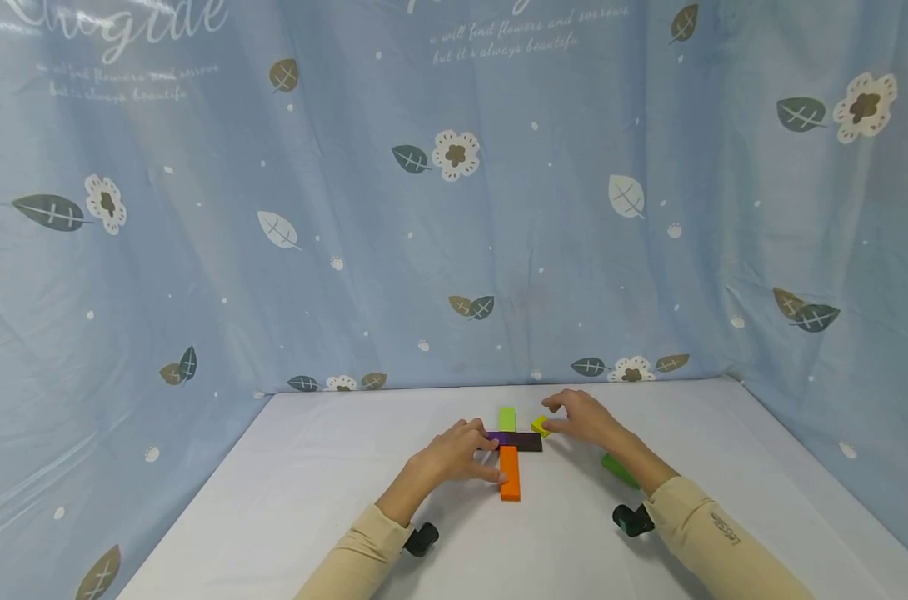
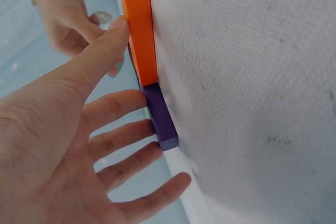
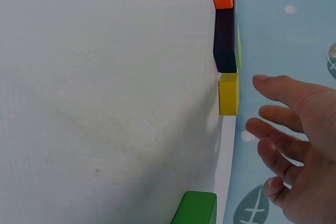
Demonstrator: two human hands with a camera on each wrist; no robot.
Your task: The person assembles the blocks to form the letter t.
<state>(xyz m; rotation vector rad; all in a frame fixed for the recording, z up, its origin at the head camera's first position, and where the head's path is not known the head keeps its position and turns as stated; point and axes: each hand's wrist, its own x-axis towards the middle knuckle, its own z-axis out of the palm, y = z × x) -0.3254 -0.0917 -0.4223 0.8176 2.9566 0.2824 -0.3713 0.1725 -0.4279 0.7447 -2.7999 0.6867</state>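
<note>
My left hand [image 1: 451,454] is over an arrangement of coloured blocks. In the left wrist view its thumb rests against the orange block [image 2: 139,30], while its spread fingers touch or nearly touch the purple block [image 2: 160,116]. My right hand [image 1: 583,417] hovers by a small yellow block [image 1: 540,426], fingers loosely bent and holding nothing; the right wrist view shows a gap between thumb and block. A near-black block [image 1: 525,442] lies end to end with the purple one. Beyond them is a light green block [image 1: 506,418], and the orange block points towards me.
A darker green block [image 1: 619,471] lies under my right forearm, partly hidden. Black wrist-worn devices [image 1: 421,540] hang below both sleeves. Behind the white table [image 1: 334,467] stands a blue curtain [image 1: 364,250] printed with leaves and flowers.
</note>
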